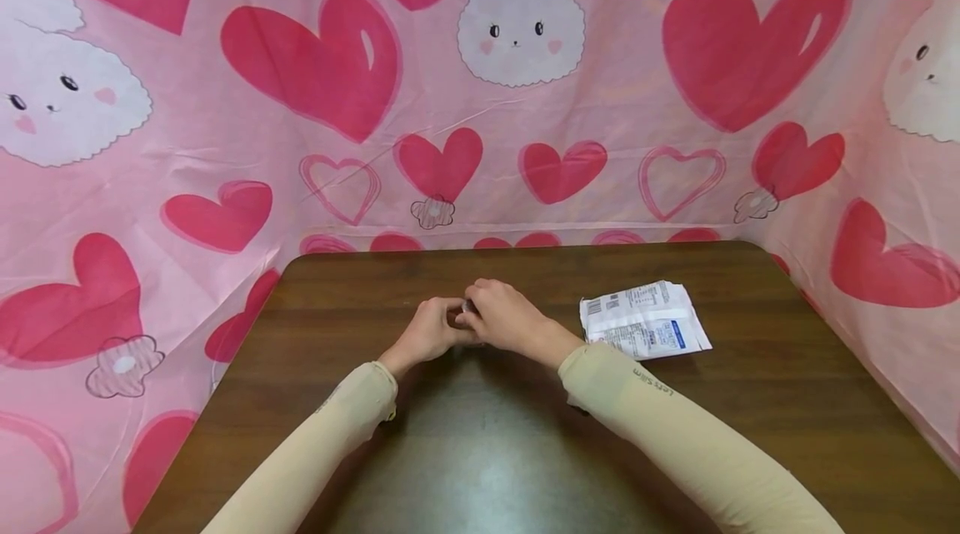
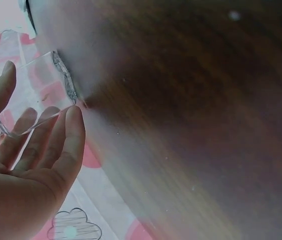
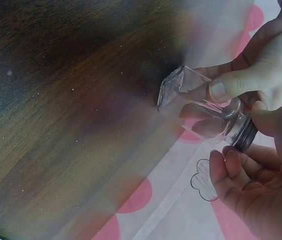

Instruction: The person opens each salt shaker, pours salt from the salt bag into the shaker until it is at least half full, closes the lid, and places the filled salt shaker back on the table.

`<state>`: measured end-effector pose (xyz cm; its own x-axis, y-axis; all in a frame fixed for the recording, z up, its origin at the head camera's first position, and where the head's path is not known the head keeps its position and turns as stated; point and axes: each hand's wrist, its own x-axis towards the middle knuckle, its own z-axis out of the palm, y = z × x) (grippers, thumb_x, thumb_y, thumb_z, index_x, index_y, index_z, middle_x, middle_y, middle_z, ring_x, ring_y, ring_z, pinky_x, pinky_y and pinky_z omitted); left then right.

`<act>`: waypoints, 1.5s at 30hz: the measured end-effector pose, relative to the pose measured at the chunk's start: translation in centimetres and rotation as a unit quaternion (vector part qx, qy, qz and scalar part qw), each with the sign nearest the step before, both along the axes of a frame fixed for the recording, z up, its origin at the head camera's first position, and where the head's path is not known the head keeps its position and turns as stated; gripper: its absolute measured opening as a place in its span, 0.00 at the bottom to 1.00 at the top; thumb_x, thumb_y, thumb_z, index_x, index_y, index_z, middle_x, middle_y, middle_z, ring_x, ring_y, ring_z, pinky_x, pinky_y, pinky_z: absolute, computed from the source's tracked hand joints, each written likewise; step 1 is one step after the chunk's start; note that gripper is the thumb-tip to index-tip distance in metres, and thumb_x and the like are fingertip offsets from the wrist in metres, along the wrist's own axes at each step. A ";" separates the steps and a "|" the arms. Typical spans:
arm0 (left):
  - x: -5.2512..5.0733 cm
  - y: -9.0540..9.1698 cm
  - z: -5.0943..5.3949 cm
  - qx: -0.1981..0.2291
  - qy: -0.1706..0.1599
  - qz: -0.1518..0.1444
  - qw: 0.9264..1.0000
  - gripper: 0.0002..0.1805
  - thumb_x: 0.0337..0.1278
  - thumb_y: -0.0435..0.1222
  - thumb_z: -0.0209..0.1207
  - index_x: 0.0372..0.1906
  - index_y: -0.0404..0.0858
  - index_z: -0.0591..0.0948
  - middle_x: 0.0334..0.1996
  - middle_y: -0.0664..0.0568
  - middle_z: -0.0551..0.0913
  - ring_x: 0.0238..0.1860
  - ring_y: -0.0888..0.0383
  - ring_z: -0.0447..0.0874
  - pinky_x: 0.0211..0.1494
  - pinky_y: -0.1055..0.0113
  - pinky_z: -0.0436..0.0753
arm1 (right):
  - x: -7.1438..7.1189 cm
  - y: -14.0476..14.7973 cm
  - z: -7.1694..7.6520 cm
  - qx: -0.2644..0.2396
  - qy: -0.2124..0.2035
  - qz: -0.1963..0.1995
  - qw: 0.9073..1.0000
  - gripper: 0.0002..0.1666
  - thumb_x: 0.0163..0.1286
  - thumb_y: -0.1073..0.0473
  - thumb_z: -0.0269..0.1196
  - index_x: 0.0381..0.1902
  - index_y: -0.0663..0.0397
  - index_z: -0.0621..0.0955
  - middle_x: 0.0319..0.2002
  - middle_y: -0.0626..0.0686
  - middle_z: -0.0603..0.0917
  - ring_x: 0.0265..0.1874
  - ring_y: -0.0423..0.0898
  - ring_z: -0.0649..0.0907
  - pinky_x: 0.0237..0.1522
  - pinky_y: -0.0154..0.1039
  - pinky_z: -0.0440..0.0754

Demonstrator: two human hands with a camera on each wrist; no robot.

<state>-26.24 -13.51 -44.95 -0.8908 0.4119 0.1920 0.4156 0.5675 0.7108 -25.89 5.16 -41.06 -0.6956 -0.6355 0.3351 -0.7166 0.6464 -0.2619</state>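
Near the far middle of the table, both hands meet at a small clear bottle (image 3: 196,122), mostly hidden in the head view. My left hand (image 1: 432,330) holds its transparent body between thumb and fingers; the left wrist view shows the thick base past the fingertips. At the bottle's other end sits a dark ridged cap (image 3: 245,136), which my right hand (image 1: 510,319) pinches between thumb and fingers. The bottle is tilted in the right wrist view, cap toward the right hand. Whether the cap is loose or tight cannot be seen.
A white printed packet (image 1: 645,321) lies flat on the table, right of the right hand. The brown wooden table (image 1: 480,451) ends at a pink cloth backdrop (image 1: 525,113) with hearts and rabbits, which stands behind it and on both sides.
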 end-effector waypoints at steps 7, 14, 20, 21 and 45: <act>0.1 0.1 0.1 0.000 -0.003 -0.002 1.000 0.21 0.49 0.38 0.82 0.50 0.42 0.90 0.42 0.56 0.91 0.40 0.61 0.86 0.48 0.60 0.85 | -0.1 0.2 0.0 -0.001 -0.008 0.009 1.000 0.13 0.74 0.56 0.71 0.41 0.61 0.84 0.34 0.52 0.80 0.33 0.47 0.79 0.39 0.44 0.81; 0.3 0.1 0.1 0.007 -0.005 -0.003 1.000 0.22 0.49 0.38 0.82 0.51 0.38 0.89 0.44 0.54 0.91 0.42 0.59 0.89 0.48 0.61 0.86 | -0.1 0.3 0.3 0.005 -0.013 0.032 0.999 0.11 0.74 0.59 0.70 0.47 0.62 0.85 0.39 0.53 0.82 0.38 0.48 0.80 0.45 0.45 0.83; 0.3 0.0 -0.1 0.009 -0.012 -0.001 1.000 0.21 0.49 0.37 0.82 0.50 0.40 0.89 0.42 0.55 0.91 0.39 0.61 0.88 0.45 0.62 0.86 | 0.1 0.3 0.4 0.024 -0.015 0.026 0.999 0.13 0.75 0.56 0.69 0.47 0.61 0.85 0.40 0.53 0.82 0.38 0.48 0.80 0.44 0.44 0.84; 0.2 0.0 -0.1 0.007 -0.012 -0.001 1.000 0.21 0.50 0.37 0.82 0.50 0.40 0.89 0.41 0.55 0.90 0.38 0.61 0.87 0.44 0.63 0.85 | 0.2 0.2 0.4 0.026 -0.013 0.022 0.999 0.13 0.75 0.56 0.69 0.47 0.61 0.85 0.39 0.53 0.82 0.38 0.48 0.81 0.44 0.44 0.84; 0.1 0.1 -0.1 -0.003 -0.016 0.007 1.000 0.14 0.52 0.35 0.80 0.42 0.42 0.89 0.33 0.57 0.87 0.32 0.59 0.79 0.39 0.63 0.81 | 0.5 -0.3 0.2 0.011 -0.010 -0.044 0.999 0.13 0.72 0.54 0.71 0.38 0.58 0.82 0.32 0.51 0.77 0.31 0.47 0.78 0.35 0.43 0.82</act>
